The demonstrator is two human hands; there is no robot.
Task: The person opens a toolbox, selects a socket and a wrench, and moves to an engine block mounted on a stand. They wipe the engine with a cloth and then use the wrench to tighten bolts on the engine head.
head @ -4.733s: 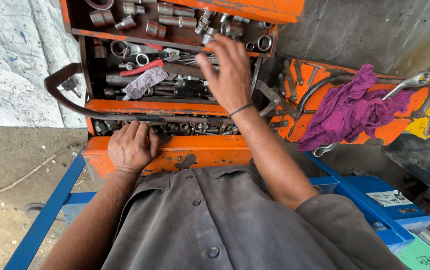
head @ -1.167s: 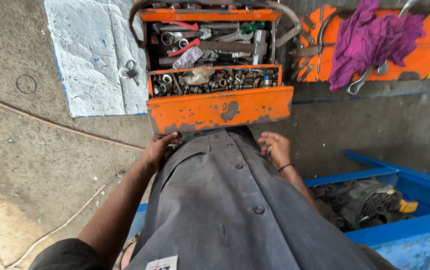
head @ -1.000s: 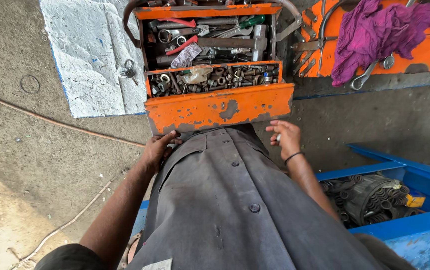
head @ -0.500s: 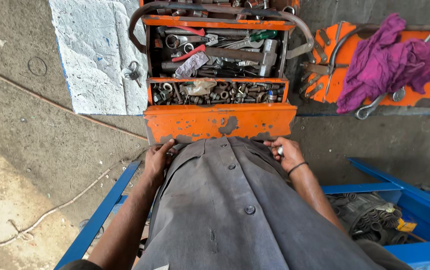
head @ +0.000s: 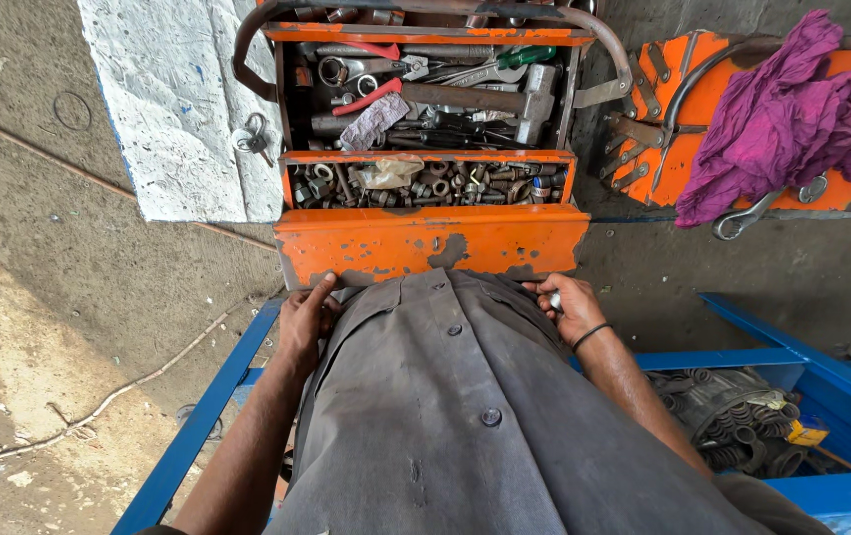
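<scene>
My left hand sits at the lower left corner of the open orange toolbox. Its thumb is against the box front and its fingers are curled; my grey shirt partly hides them, so I cannot tell what they hold. My right hand is at the box's lower right corner, curled around a small shiny metal piece. The toolbox's stepped trays hold several nuts and sockets, a hammer and red-handled pliers.
A purple cloth and a wrench lie on an orange tray at the right. A padlock with keys rests on a white sheet. A blue frame flanks me, with a dark machine part at lower right.
My right hand left the toolbox trays and came back to the box's lower edge holding a small metal piece. My left hand stayed at the lower left corner. The view tilted and drew closer.
</scene>
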